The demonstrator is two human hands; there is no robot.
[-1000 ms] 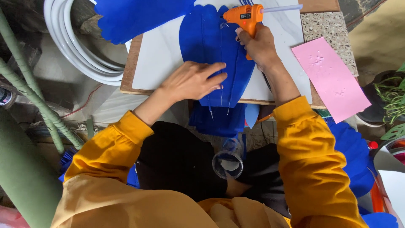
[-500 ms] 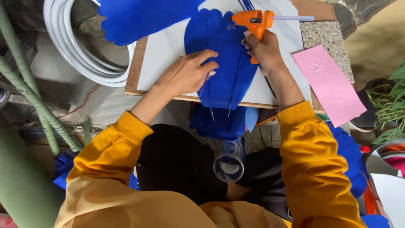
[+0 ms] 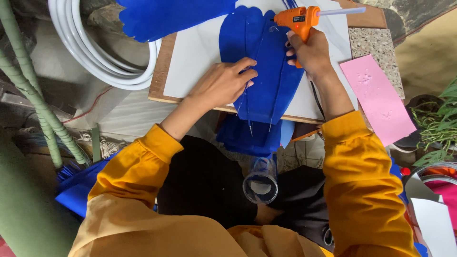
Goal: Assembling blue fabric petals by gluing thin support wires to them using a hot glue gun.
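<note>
A blue petal-shaped foam sheet [image 3: 266,71] lies on a white board [image 3: 200,52] set on a wooden plank. My left hand [image 3: 223,83] rests flat on the sheet's left edge, fingers pressing it down. My right hand [image 3: 309,52] grips an orange glue gun [image 3: 297,19] by its handle, nozzle pointing left over the top of the blue sheet, a glue stick poking out the back. Thin wires run down the sheet. My sleeves are yellow-orange.
Another blue cut-out [image 3: 171,16] lies at the top left. A white hose coil [image 3: 95,52] sits left of the board, green wrapped stems [image 3: 33,95] further left. A pink sheet [image 3: 381,100] lies right, a clear glass [image 3: 261,183] in my lap, plant leaves [image 3: 438,128] at right.
My left hand has slid a little up and right across the blue sheet. The glue gun has stayed at the sheet's top edge; my view has shifted slightly.
</note>
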